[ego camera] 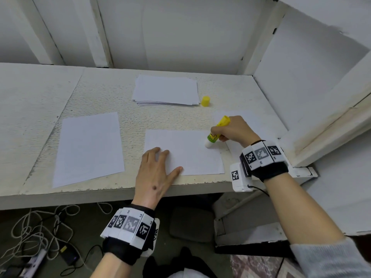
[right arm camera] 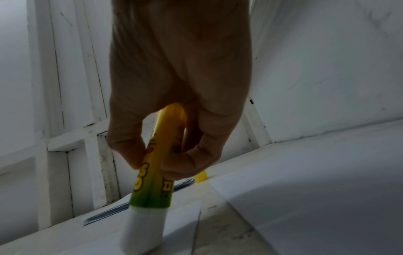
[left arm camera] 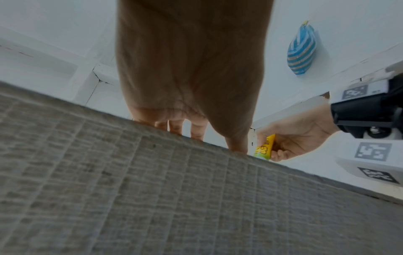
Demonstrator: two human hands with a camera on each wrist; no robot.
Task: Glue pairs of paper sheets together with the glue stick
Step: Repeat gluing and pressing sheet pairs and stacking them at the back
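- The glue stick (ego camera: 217, 131) was tilted at right of centre in the head view, its long axis running from yellow base at upper right to white tip at lower left, the tip touching the sheet (ego camera: 186, 155).
- The right hand (ego camera: 234, 129) was curled round its barrel; the label was partly covered by fingers (right arm camera: 128, 138).
- The left hand (ego camera: 155, 173) lay flat with fingers spread, pressing the sheet's lower-left corner against the surface (ego camera: 100, 97).
- The yellow cap (ego camera: 205, 101) stood upright beside the paper stack (ego camera: 166, 90).
- Another sheet (ego camera: 89, 148) lay at left; a third (ego camera: 245, 119) sat largely hidden behind the right hand.
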